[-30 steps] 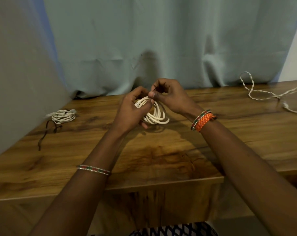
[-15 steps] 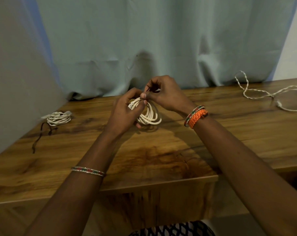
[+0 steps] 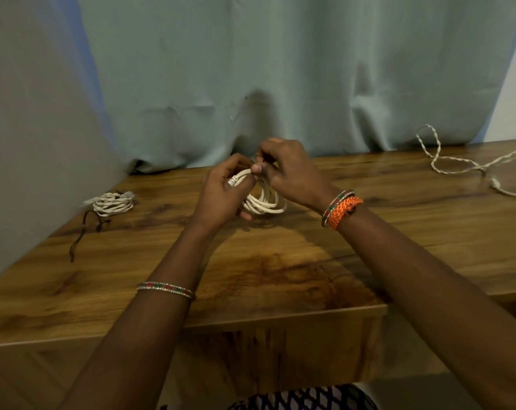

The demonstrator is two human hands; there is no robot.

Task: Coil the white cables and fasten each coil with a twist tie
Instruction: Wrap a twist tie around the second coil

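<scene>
Far left on the bench (image 3: 280, 279) I noted a finished white coil (image 3: 112, 204), with a dark twist tie (image 3: 85, 232) lying just beside it. At centre, the left hand (image 3: 224, 193) gripped the white cable coil (image 3: 262, 199) held just above the bench; the right hand (image 3: 289, 170) pinched at the coil's top. An uncoiled white cable (image 3: 469, 164) lay far right.
</scene>
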